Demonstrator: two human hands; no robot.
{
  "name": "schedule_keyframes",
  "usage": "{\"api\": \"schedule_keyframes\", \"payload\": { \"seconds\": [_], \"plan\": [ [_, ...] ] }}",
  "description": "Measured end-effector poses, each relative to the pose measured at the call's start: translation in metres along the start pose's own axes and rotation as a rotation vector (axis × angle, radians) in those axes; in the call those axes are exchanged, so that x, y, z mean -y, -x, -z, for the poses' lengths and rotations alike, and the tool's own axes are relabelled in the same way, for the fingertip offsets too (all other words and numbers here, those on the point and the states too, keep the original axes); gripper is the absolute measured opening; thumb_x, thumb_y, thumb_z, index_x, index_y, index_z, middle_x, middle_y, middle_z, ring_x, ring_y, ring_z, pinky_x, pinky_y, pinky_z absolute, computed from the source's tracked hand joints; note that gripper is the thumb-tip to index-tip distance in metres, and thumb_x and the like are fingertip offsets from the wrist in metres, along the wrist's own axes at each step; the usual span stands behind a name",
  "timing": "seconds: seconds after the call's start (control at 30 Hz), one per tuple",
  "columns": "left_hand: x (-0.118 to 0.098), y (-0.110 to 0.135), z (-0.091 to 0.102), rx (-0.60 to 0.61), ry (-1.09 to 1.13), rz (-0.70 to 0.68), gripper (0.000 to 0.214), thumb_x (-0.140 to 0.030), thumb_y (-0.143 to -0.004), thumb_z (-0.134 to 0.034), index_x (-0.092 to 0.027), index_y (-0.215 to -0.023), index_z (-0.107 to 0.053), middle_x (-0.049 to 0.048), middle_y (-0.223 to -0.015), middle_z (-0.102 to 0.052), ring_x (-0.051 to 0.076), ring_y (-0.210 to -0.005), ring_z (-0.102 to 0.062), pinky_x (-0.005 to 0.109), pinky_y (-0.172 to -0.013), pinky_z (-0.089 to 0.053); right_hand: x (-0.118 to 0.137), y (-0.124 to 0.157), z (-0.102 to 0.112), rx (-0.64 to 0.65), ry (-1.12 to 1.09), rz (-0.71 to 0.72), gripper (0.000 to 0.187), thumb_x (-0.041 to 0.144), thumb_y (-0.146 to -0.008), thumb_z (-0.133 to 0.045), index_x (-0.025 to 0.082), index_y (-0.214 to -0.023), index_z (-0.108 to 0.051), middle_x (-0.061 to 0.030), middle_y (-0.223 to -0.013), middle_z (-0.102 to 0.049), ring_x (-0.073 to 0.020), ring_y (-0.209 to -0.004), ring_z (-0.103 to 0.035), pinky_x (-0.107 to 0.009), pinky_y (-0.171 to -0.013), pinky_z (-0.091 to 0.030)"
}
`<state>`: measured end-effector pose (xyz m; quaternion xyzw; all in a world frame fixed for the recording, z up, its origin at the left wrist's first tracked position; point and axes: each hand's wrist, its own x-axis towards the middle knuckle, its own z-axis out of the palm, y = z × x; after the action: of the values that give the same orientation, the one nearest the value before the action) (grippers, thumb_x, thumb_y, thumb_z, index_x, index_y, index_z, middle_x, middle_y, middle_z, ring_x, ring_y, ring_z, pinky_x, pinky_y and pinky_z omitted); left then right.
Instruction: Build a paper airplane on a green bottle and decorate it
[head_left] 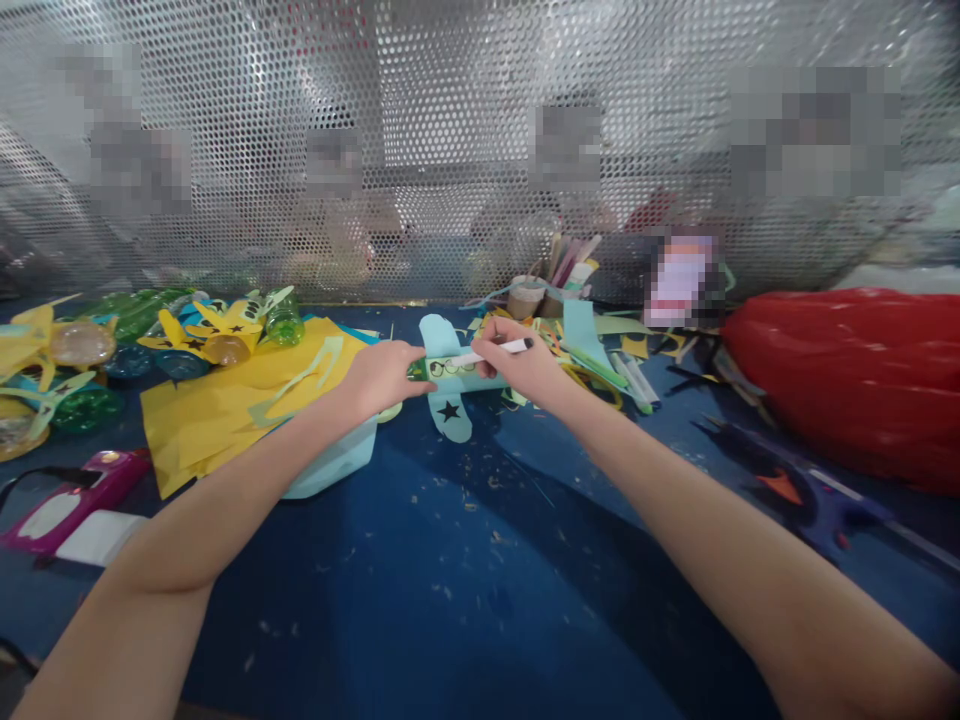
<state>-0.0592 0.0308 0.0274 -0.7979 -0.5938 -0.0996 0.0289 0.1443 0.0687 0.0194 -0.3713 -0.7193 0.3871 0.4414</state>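
Note:
A light blue paper toy plane (454,425) lies in front of me, a black star on its near wing and black-outlined round shapes along its body. Its left end shows green, like clear bottle plastic. My left hand (384,376) pinches that green end between thumb and fingers. In my right hand (517,358) is a white marker pen (491,352) with a black end pointing right. Its other end meets the plane's body among the drawn circles. Part of the plane's right end is hidden behind my right hand.
Yellow paper sheets (202,420) lie at left, with bottle-plastic planes (217,335) behind. A purple device (94,495) sits near left. On the right are markers (634,380), a blue glue gun (817,500) and a red plastic bag (847,370). A perforated metal screen (442,130) stands behind.

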Motion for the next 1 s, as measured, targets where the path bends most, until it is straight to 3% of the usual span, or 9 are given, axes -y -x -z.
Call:
{"api": "schedule_keyframes", "payload": {
  "seconds": [1.0],
  "plan": [
    [-0.0007,-0.0005,0.0003,0.007,-0.013,-0.002,0.049,-0.052,-0.081,-0.063,-0.02,-0.118,-0.065,0.0085,-0.102,-0.069,0.028,-0.095,-0.062,0.032,-0.067,-0.042,-0.0044,0.0013,-0.0012,0.049,-0.02,0.036,0.02,0.027,-0.079,-0.06,0.023,-0.065,-0.046,0.0044,-0.05,-0.059,-0.0121,-0.049,-0.051,-0.027,-0.055,-0.042]
  ]
}}
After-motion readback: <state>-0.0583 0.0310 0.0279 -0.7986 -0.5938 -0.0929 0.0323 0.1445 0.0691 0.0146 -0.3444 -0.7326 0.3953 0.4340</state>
